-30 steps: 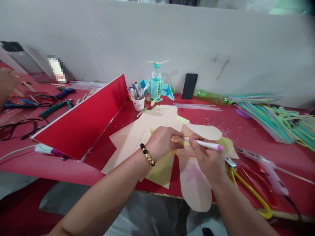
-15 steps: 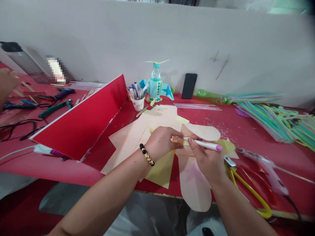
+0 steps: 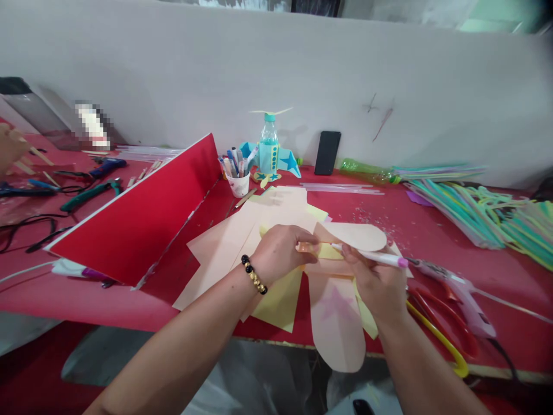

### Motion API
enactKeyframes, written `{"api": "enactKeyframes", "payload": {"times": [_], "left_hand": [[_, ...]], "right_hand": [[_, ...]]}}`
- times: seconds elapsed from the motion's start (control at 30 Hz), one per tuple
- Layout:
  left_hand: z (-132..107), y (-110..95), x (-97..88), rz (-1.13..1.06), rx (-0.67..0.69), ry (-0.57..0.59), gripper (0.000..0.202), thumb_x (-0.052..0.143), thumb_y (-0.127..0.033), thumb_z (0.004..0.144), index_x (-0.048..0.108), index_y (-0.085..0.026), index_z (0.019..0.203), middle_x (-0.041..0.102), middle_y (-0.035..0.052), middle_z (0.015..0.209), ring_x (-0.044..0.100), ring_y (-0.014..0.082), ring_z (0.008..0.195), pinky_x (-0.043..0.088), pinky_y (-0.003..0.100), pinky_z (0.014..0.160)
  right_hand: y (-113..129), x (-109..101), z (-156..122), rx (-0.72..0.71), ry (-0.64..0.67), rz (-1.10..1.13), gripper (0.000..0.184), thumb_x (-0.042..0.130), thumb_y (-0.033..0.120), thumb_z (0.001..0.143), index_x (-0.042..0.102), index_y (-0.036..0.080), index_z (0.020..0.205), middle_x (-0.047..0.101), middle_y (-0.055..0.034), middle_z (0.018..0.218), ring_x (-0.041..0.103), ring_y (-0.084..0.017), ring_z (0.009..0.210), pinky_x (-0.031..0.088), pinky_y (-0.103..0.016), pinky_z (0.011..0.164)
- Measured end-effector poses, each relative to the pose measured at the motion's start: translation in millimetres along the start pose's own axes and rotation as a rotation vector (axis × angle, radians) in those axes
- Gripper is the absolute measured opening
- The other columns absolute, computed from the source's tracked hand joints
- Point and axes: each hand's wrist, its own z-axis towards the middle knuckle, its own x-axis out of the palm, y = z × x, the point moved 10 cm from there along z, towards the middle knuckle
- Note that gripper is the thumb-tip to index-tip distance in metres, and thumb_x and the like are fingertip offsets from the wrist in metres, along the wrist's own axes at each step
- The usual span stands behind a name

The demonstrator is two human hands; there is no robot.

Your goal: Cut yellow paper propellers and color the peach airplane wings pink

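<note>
My left hand (image 3: 280, 248), with a beaded bracelet at the wrist, grips a peach paper plane model (image 3: 339, 340) by its orange, see-through end. The model has two rounded wings, one reaching over the table's front edge with a pink star (image 3: 336, 302) on it. A yellow strip (image 3: 328, 252) runs along its body between the wings. In my right hand (image 3: 380, 285) is a slim white marker (image 3: 382, 256) with a pink end, its tip pointing left at the yellow strip. Whether the tip touches the strip I cannot tell.
Peach and yellow paper sheets (image 3: 216, 248) lie under my hands. A red board (image 3: 142, 225) stands left. Behind are a cup of markers (image 3: 237, 185), a blue bottle plane (image 3: 268, 155) and a phone (image 3: 327, 153). Right are a glue gun (image 3: 462, 294), red-and-yellow-handled cutters (image 3: 444, 317) and straws (image 3: 458, 213).
My right hand and the marker have moved right, away from my left hand, uncovering more of the yellow strip. My left hand keeps its grip on the model. The view has shifted slightly.
</note>
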Motion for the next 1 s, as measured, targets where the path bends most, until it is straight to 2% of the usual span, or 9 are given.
{"api": "enactKeyframes", "payload": {"times": [0.13, 0.33, 0.43, 0.57, 0.73, 1.0], "left_hand": [[0.5, -1.5, 0.8, 0.01, -0.007, 0.004, 0.025, 0.074, -0.032, 0.074, 0.075, -0.026, 0.098, 0.074, 0.0016, 0.099, 0.066, 0.018, 0.085, 0.047, 0.025, 0.069], [-1.4, -10.4, -0.7, 0.116, -0.003, -0.055, 0.017, 0.068, -0.038, 0.081, 0.076, -0.026, 0.09, 0.074, 0.0018, 0.088, 0.066, 0.0188, 0.084, 0.047, 0.025, 0.072], [-2.0, -11.3, -0.8, 0.127, 0.001, -0.082, 0.016, 0.068, -0.037, 0.08, 0.075, -0.026, 0.088, 0.074, 0.0017, 0.089, 0.066, 0.019, 0.085, 0.047, 0.026, 0.074], [-1.3, -6.4, 0.0, 0.121, -0.019, -0.087, 0.015, 0.071, -0.034, 0.077, 0.074, -0.025, 0.088, 0.073, 0.001, 0.092, 0.065, 0.0182, 0.084, 0.047, 0.026, 0.073], [-1.4, -0.4, 0.6, 0.117, -0.061, -0.078, 0.022, 0.073, -0.038, 0.075, 0.074, -0.024, 0.092, 0.073, 0.0014, 0.09, 0.064, 0.018, 0.081, 0.046, 0.027, 0.07], [-0.7, 1.4, 1.4, 0.086, -0.062, -0.082, 0.025, 0.076, -0.038, 0.072, 0.074, -0.025, 0.092, 0.074, 0.001, 0.091, 0.065, 0.0182, 0.079, 0.046, 0.027, 0.069]], "right_hand": [[-9.1, 5.5, -1.2, -0.004, 0.045, -0.026, 0.013, 0.067, 0.029, 0.081, 0.074, 0.02, 0.086, 0.075, -0.0084, 0.087, 0.069, -0.027, 0.087, 0.054, -0.043, 0.083], [-7.7, 7.3, -3.6, -0.056, 0.04, -0.06, 0.013, 0.066, 0.031, 0.083, 0.075, 0.022, 0.085, 0.077, -0.0088, 0.087, 0.071, -0.028, 0.085, 0.056, -0.041, 0.08], [-6.7, 7.1, -2.9, -0.044, 0.036, -0.052, 0.014, 0.066, 0.031, 0.083, 0.075, 0.021, 0.087, 0.076, -0.0089, 0.087, 0.071, -0.028, 0.087, 0.056, -0.042, 0.081], [3.1, 11.1, -0.1, -0.042, 0.079, 0.003, 0.013, 0.065, 0.028, 0.083, 0.074, 0.02, 0.088, 0.076, -0.0078, 0.089, 0.07, -0.026, 0.088, 0.055, -0.04, 0.084], [23.5, 15.8, 1.6, -0.167, 0.111, -0.055, 0.011, 0.064, 0.026, 0.085, 0.074, 0.021, 0.084, 0.077, -0.0059, 0.086, 0.071, -0.023, 0.083, 0.055, -0.037, 0.081], [26.9, 17.5, 0.4, -0.214, 0.112, -0.123, 0.011, 0.063, 0.025, 0.085, 0.072, 0.02, 0.08, 0.077, -0.0045, 0.077, 0.072, -0.023, 0.075, 0.056, -0.035, 0.073]]}}
